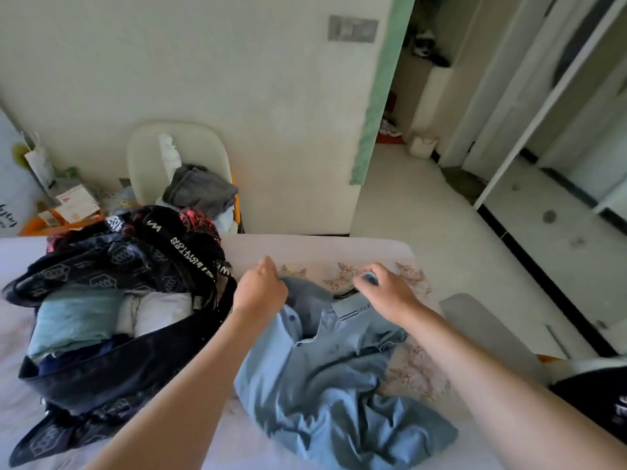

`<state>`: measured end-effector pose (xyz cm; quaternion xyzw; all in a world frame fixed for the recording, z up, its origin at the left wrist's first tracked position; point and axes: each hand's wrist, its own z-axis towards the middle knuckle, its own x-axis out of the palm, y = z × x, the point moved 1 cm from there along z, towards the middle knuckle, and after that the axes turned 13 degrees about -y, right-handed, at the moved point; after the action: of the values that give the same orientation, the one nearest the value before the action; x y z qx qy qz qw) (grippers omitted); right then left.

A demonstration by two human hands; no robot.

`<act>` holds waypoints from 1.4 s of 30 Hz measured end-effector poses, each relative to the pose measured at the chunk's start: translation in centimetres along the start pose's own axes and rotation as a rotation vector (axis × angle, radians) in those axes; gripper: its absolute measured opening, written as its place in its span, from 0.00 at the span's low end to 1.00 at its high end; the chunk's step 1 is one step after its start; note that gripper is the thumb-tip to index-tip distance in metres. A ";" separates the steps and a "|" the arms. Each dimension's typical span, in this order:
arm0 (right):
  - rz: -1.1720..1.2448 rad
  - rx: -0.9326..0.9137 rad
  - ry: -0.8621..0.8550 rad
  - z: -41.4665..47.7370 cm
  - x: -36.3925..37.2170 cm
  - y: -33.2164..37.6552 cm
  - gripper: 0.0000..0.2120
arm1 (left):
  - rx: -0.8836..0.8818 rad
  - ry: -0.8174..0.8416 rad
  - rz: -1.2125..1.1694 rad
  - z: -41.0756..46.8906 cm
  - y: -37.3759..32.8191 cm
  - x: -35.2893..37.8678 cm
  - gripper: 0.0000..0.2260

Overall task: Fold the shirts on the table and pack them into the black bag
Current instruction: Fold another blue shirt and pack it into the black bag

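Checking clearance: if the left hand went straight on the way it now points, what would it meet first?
Probably nothing soon: the left hand, gripping the blue shirt, points across the table toward its far edge and the wall; depth is unclear.

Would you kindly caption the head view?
Left hand and right hand pinch a crumpled light-blue shirt beside the open black bag.

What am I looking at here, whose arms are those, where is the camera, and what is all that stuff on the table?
There is no machine here. The single picture comes from a camera worn on a person's head, looking down at their own bare arms. The left hand and the right hand each grip the far edge of a crumpled light blue shirt lying on the table. To the left sits the open black bag, with folded clothes inside.
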<state>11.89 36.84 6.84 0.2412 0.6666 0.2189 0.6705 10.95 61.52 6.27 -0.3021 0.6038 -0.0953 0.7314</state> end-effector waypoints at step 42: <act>0.539 -0.397 -0.614 -7.3 -25.1 18.8 0.13 | 0.507 -0.612 -0.462 -4.4 -17.1 -30.7 0.08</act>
<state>4.78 36.45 38.29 0.3265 0.2953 0.4275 0.7896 2.91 61.89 40.82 -0.2547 0.2346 -0.3069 0.8865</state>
